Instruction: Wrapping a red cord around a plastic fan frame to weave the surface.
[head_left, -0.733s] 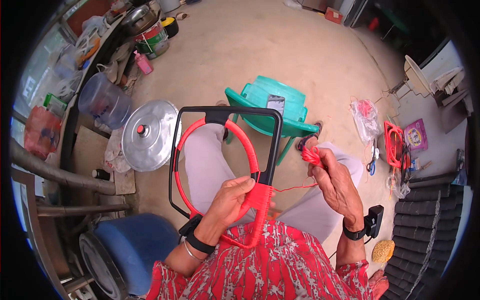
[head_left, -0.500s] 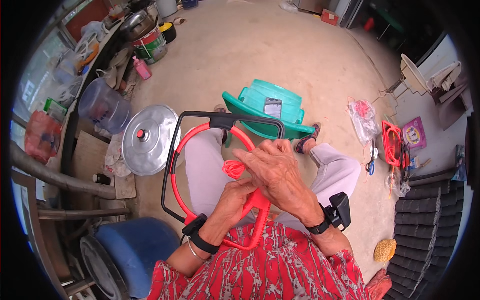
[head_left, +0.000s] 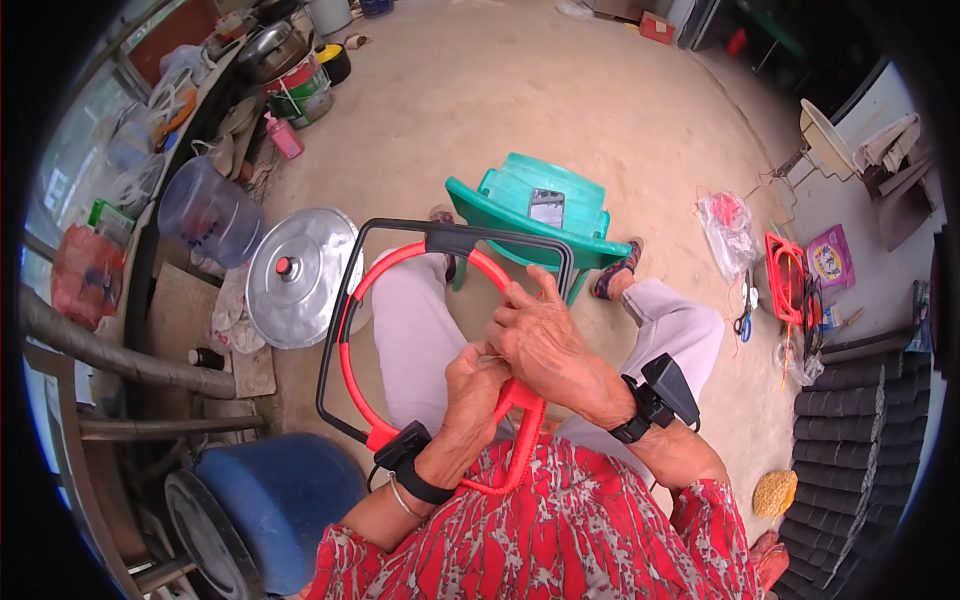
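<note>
Over the person's lap, the left hand [head_left: 473,385] gripped the lower right side of a black rounded-square metal frame wound with red cord [head_left: 430,335], held tilted above the knees. The right hand [head_left: 545,345] closed on the frame's red-wrapped edge just above it, the two hands touching. A green plastic stool [head_left: 530,215] stood just beyond.

Single head-worn fisheye view, looking steeply down, close over lap and floor
</note>
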